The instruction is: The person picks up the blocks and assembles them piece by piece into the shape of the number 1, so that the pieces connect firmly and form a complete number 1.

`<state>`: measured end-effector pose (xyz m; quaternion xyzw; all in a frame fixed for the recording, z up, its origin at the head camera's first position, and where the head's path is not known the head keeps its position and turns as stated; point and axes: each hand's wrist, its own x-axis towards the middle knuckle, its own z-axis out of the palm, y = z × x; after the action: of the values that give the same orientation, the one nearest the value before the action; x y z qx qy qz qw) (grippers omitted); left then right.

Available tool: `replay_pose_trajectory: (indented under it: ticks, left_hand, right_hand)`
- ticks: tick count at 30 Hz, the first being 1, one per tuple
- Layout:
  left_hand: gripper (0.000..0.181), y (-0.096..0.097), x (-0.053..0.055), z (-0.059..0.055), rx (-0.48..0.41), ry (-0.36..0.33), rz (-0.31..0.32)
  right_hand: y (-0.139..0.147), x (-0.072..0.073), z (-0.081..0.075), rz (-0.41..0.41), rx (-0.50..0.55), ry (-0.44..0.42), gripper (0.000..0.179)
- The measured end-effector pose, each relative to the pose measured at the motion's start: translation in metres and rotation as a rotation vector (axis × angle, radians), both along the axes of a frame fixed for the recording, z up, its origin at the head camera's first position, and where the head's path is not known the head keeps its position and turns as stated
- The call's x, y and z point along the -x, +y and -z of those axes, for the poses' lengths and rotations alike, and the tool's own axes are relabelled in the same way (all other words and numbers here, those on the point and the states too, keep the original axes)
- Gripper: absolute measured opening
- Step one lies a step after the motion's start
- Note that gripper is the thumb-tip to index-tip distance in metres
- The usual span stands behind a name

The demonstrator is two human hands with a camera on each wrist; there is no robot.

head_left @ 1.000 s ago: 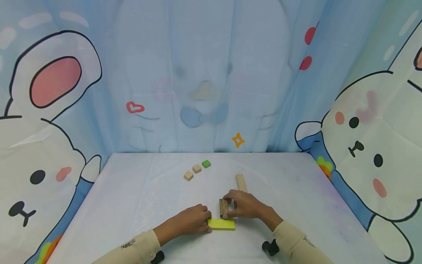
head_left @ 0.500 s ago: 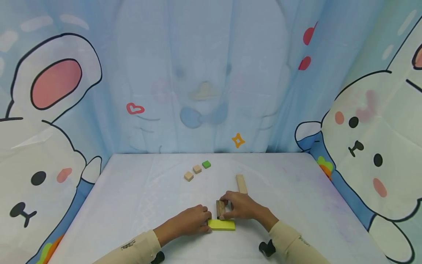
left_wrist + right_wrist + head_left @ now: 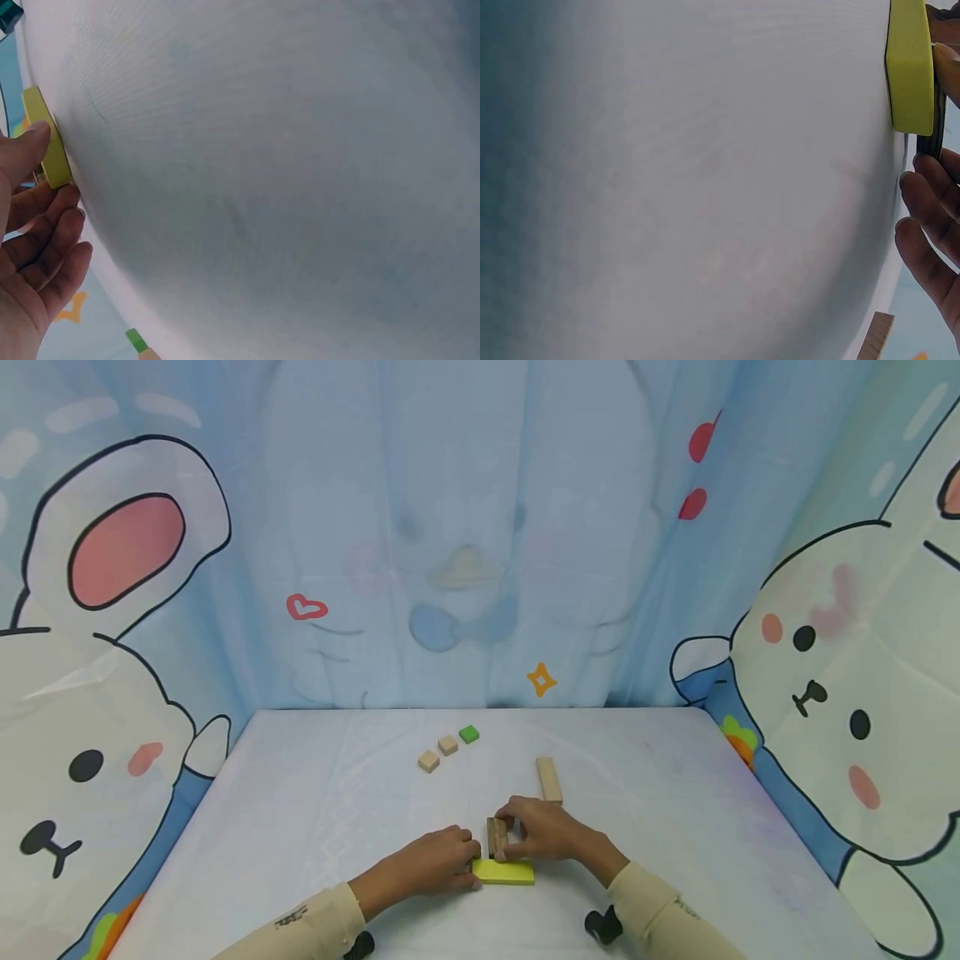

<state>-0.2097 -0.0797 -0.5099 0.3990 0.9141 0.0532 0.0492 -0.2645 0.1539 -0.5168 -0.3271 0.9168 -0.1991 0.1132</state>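
In the head view, a flat yellow block (image 3: 510,872) lies crosswise on the white table. My left hand (image 3: 438,862) pinches its left end between thumb and fingers; the left wrist view shows the thumb on the yellow block (image 3: 57,159). Just behind it, a dark brown wooden block (image 3: 495,837) points away from me, its near end right at the yellow block's far edge. My right hand (image 3: 546,829) grips this brown block by its two ends, thumb near and fingers far. In the right wrist view the yellow block partly hides the dark block (image 3: 928,144).
Behind my right hand lies a pale wooden plank (image 3: 549,779). Further back to the left, two pale wooden cubes and a green block (image 3: 468,734) form a slanted row. A curtain with cartoon rabbits (image 3: 465,527) hangs behind the table (image 3: 337,777).
My right hand has moved the brown block a little to the left along the yellow block's far edge. My left hand and the yellow block have stayed in place.
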Motion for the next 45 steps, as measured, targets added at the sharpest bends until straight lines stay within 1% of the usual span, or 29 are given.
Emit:
replay_pose_trajectory:
  ticks: [5,16,26,34,45]
  left_hand:
    - [0.034,-0.0004,0.0004,0.0013,-0.007,0.001,0.008]
    - [0.033,-0.0017,0.0003,0.0015,-0.005,0.002,0.007]
    - [0.033,-0.002,0.0003,0.0003,0.001,-0.019,-0.008]
    - [0.032,-0.0015,0.0015,-0.0002,0.0,-0.027,-0.01]
    - [0.033,-0.0021,0.0016,0.0011,-0.015,-0.024,-0.01]
  right_hand:
    - [-0.0017,-0.0016,-0.0003,0.009,-0.006,-0.012,0.065]
    - [-0.0027,-0.001,0.0016,-0.003,-0.006,-0.019,0.065]
    - [-0.0039,-0.0017,-0.0006,-0.016,0.001,-0.015,0.062]
    - [-0.0052,-0.0006,-0.0015,-0.005,-0.007,-0.032,0.062]
    - [-0.0038,0.0011,-0.0013,-0.015,-0.005,-0.04,0.063]
